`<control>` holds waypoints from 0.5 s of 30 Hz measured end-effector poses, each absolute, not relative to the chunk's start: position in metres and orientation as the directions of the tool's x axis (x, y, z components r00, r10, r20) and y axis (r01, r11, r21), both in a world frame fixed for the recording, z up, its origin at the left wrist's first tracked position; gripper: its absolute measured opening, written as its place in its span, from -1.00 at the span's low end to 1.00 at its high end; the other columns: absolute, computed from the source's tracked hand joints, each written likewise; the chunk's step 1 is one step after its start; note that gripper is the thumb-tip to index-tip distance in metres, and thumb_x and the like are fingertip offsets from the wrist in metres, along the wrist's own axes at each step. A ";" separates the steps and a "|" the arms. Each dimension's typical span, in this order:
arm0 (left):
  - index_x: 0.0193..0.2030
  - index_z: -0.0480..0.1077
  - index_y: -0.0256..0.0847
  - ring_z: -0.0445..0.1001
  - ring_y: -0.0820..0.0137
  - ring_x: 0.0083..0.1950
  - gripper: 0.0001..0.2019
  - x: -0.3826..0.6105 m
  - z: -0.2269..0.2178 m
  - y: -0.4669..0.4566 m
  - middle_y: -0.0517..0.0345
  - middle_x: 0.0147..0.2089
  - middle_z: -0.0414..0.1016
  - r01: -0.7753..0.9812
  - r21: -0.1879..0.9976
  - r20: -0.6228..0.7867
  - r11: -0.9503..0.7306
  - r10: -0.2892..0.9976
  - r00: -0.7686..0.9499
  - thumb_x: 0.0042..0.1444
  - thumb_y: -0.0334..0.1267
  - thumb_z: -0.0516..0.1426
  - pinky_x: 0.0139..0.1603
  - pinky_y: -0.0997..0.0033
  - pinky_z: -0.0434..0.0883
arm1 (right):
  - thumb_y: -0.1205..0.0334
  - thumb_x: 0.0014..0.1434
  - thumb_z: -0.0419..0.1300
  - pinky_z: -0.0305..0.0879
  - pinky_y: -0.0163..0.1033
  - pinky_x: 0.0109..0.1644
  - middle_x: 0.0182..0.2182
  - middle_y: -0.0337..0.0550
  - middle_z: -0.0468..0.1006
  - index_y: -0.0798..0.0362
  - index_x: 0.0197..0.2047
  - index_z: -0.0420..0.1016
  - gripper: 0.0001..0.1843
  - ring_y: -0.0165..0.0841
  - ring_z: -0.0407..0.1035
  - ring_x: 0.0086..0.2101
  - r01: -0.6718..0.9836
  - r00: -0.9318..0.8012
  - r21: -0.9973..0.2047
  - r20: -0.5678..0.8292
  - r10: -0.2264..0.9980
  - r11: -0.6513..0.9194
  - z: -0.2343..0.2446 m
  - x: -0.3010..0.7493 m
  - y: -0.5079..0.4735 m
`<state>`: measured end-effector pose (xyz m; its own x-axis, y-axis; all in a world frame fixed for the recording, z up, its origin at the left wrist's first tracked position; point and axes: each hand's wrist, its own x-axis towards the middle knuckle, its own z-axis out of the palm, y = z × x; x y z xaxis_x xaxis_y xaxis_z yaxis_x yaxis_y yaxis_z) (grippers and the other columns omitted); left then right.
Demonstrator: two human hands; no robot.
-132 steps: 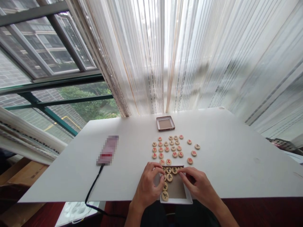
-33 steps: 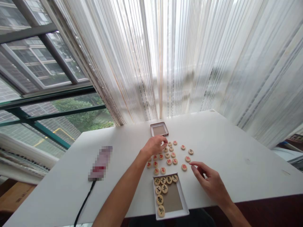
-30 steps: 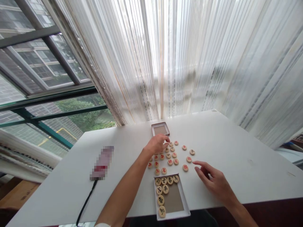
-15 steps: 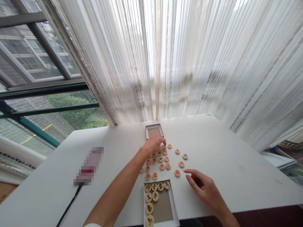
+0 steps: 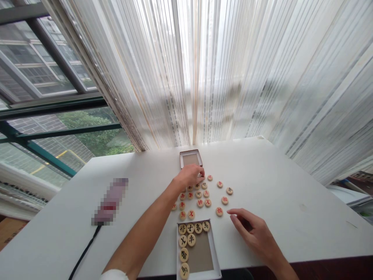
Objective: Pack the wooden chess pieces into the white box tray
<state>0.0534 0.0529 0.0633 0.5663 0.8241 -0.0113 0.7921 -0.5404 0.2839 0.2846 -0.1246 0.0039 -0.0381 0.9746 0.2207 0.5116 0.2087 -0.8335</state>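
Discs (image 5: 201, 194) lay scattered between both hands: small, stiff, wooden, probably light. Left hand (image 5: 189, 175) curled over the far ones, grip unclear; right hand (image 5: 250, 229) loosely spread, empty. Pinch rims.

left hand (image 5: 189, 175) hides some pieces; box (image 5: 215, 259) cut off below

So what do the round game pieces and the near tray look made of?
Game pieces: probably light unpainted wood, pale tan discs with red or black characters. Near tray: likely cardboard, with thin white walls and a flat, matte brown floor. Neither is certain from this view.
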 end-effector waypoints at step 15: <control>-0.07 0.44 -0.19 0.56 0.38 -0.14 -0.79 0.045 0.086 0.005 0.11 -0.12 0.58 0.626 0.496 0.181 -0.602 0.777 0.603 0.13 -0.32 0.23 -0.09 0.44 0.49 | -0.04 0.29 0.15 0.47 -0.27 -0.31 -0.27 -0.10 0.68 0.00 -0.09 0.63 -0.65 -0.26 0.52 -0.34 0.492 -0.032 -0.850 0.196 0.980 0.186 0.001 0.288 -0.123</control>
